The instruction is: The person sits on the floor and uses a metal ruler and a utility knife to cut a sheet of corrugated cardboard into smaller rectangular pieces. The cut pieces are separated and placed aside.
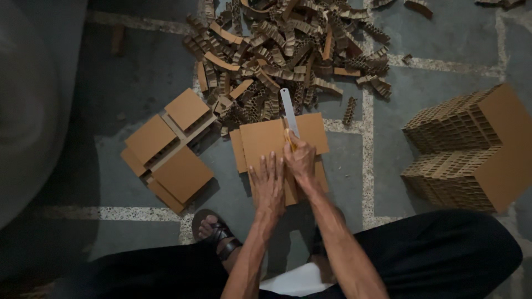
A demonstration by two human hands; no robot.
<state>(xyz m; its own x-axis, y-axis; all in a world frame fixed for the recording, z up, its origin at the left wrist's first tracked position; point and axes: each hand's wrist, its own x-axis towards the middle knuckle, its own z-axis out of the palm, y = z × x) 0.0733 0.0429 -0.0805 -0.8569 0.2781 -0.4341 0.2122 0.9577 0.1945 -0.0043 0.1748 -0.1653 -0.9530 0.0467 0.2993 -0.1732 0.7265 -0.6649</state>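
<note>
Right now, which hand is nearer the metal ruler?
Right. The right hand sits at the metal ruler, at its near end, gripping a yellow tool. The left hand presses flat on the cardboard sheet, farther away.

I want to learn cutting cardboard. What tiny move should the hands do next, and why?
Probably draw the right hand with its yellow knife toward the body along the ruler. The left hand lies flat on the cardboard, pinning it, and the knife sits beside the ruler near the sheet's far part, so most of the sheet is ahead.

Matt brown cardboard sheets (271, 141); shiny metal ruler (288, 111).
</note>
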